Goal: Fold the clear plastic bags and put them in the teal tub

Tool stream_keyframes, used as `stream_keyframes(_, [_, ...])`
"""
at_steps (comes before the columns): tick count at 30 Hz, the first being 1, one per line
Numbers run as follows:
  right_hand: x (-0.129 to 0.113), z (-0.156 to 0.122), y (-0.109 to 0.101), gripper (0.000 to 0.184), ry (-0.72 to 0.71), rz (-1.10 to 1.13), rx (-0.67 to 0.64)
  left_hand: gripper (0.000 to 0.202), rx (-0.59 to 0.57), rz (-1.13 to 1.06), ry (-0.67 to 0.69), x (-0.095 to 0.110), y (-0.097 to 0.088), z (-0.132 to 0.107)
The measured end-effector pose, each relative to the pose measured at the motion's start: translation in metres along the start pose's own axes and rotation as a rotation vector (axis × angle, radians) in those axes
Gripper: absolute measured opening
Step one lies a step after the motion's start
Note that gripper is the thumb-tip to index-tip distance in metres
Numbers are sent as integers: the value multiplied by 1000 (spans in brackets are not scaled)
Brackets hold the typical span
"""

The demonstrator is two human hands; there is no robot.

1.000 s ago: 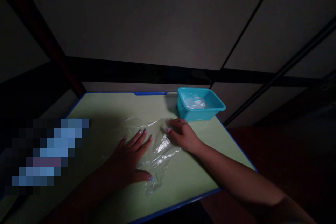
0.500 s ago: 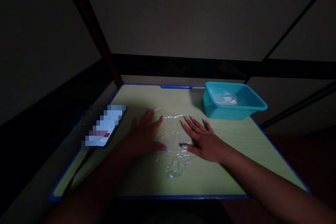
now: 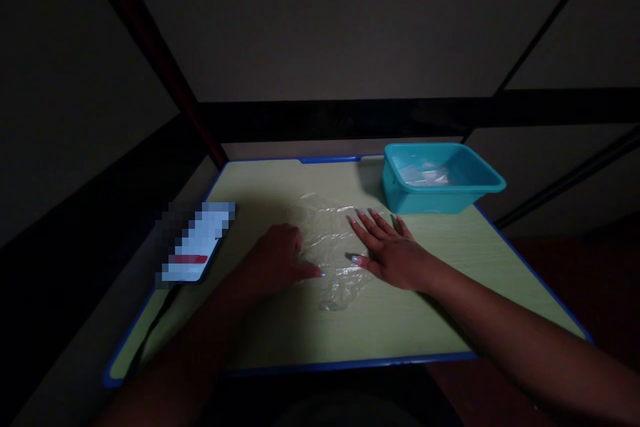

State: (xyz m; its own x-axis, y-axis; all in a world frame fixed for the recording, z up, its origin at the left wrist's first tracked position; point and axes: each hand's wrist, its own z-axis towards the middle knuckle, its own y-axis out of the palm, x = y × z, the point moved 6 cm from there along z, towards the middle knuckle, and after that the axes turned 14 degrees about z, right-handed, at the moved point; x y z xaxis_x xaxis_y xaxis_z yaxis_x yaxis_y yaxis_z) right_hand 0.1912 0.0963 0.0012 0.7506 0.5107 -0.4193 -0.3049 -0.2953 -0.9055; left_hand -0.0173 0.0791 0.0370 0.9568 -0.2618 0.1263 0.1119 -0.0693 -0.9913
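A thin, wrinkled piece of clear plastic (image 3: 333, 237), perhaps a bag, lies spread on the small table, with a crumpled part toward the near edge. My right hand (image 3: 393, 250) rests flat on its right side, fingers spread and thumb out. At the plastic's left side is my left hand (image 3: 283, 257), its fingers curled in and its thumb stretched out over the plastic. Whatever those curled fingers hold, if anything, is hidden beneath them.
A turquoise plastic basin (image 3: 440, 187) with folded clear plastic inside stands at the table's back right corner. A lit phone (image 3: 203, 243) lies at the left edge, a dark cord near it. The pale table (image 3: 280, 350) has a blue rim.
My left hand has curled its fingers and drawn them back from the plastic's upper left part. My right hand stays flat on the plastic. The camera view has shifted slightly.
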Motion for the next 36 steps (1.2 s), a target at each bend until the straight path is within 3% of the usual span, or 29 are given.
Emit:
stream_keyframes(6, [-1, 0, -2, 73, 21, 2, -21, 23, -69, -88, 49, 9, 5, 1])
stream_keyframes(13, [2, -2, -1, 72, -29, 10, 34, 33, -104, -562, -57, 0, -1, 2])
stream_keyframes(18, [-1, -2, -2, 74, -8, 14, 0, 25, -92, -672, -149, -10, 3, 2])
stream_keyframes(21, [-2, -1, -1, 80, 22, 16, -28, 15, -133, -588, -123, -14, 2, 1])
stream_keyframes(23, [-4, -1, -1, 84, 16, 24, -7, 9, -122, -389, -145, -19, -2, 0])
stream_keyframes(25, [-6, -2, -1, 87, -4, 36, 19, 12, 15, -128, -209, -23, -12, 0])
stream_keyframes(27, [-10, -4, 1, 90, -13, 44, 26, 24, 227, 47, -226, -16, -21, -2])
stream_keyframes(28, [-13, -4, 2, 90, -16, 46, 24, 33, 323, 87, -191, -9, -23, -3])
stream_keyframes(30, [-18, -6, 4, 90, -31, 54, 17, 46, 397, 102, -23, 14, -18, -2])
stream_keyframes(33, [-24, -5, 1, 86, -67, 50, 32, 63, 322, 152, 244, 46, -2, 1])
stream_keyframes(36, [-22, -1, -6, 79, -49, 9, 137, 73, 297, 171, 317, 57, 5, 5])
